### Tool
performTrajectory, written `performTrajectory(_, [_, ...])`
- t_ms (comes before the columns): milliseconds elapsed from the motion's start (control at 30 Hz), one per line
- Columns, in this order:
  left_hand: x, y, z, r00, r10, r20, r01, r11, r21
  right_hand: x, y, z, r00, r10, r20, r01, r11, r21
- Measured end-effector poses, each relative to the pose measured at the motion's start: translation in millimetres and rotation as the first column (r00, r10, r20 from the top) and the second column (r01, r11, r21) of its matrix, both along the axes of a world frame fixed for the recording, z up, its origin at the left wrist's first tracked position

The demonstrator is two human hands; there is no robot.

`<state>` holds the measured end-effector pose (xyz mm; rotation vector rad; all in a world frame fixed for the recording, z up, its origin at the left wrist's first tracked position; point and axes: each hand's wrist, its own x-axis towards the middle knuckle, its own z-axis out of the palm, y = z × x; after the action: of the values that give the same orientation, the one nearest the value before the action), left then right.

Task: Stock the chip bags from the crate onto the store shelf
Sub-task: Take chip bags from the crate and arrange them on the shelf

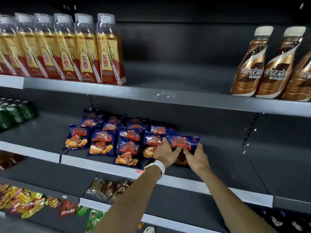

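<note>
Several blue chip bags (pixel 101 142) with orange print stand in rows on the middle shelf (pixel 104 163). At the right end of the front row, both hands hold one more blue chip bag (pixel 184 140) upright on the shelf. My left hand (pixel 165 153), with a white watch on its wrist, grips the bag's lower left part. My right hand (pixel 196 156) grips its lower right part. The bag's bottom is hidden behind my fingers. The crate is out of view.
Yellow-red drink bottles (pixel 107 49) and brown coffee bottles (pixel 249 64) stand on the upper shelf, with a gap between them. Green cans (pixel 15 113) sit at the middle shelf's left. Snack packets (pixel 107 187) and candy (pixel 25 202) lie on lower shelves. Bare shelf extends right of the held bag.
</note>
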<state>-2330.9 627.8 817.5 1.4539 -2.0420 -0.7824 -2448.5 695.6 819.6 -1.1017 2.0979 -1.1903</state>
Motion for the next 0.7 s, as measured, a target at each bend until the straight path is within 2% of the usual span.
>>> performTrajectory(200, [-4, -2, -4, 0.998, -0.062, -0.033, 0.064, 0.997, 0.047, -4, 4, 1, 0.998, -0.062, -0.032, 0.061, 0.998, -0.012])
performTrajectory(533, [-52, -20, -1, 0.986, -0.099, -0.136, 0.108, 0.992, 0.062, -48, -15, 4, 0.992, -0.119, 0.043, 0.121, 0.991, -0.049])
performTrajectory(700, [-84, -35, -19, 0.98, -0.055, -0.194, 0.094, 0.975, 0.201, -83, -35, -11, 0.992, -0.101, 0.079, 0.102, 0.995, 0.0])
